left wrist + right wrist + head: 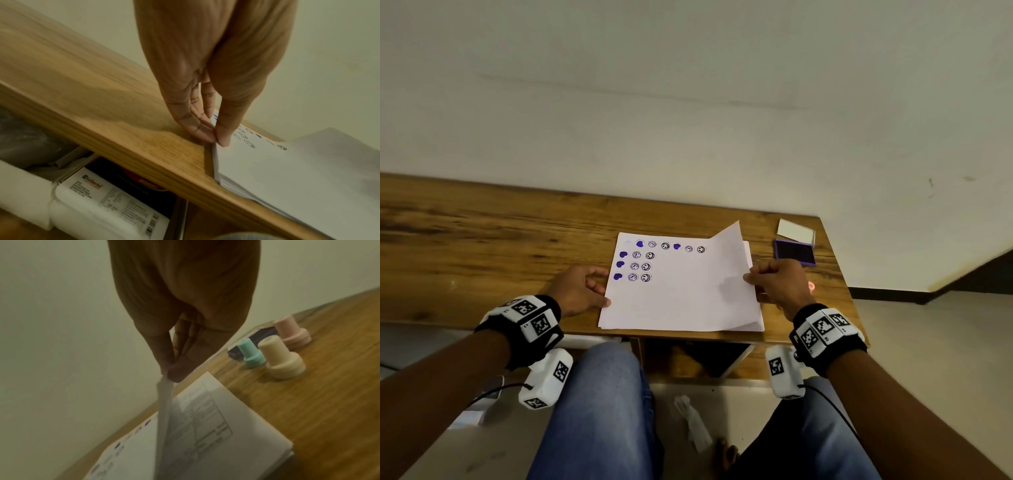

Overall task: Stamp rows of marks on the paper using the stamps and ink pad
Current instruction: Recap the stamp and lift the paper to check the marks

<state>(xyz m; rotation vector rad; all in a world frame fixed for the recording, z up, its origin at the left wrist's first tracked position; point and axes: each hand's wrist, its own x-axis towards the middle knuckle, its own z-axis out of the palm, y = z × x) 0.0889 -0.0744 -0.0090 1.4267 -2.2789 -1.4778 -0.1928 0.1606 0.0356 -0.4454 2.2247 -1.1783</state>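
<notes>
The stamped top sheet is pinched at its right edge by the right hand and at its left edge by the left hand.

I sat at what looked like a plain home or office room: a wood-grain counter against a bare pale wall, boxes stowed on the shelf underneath (labels too blurred to read).
</notes>
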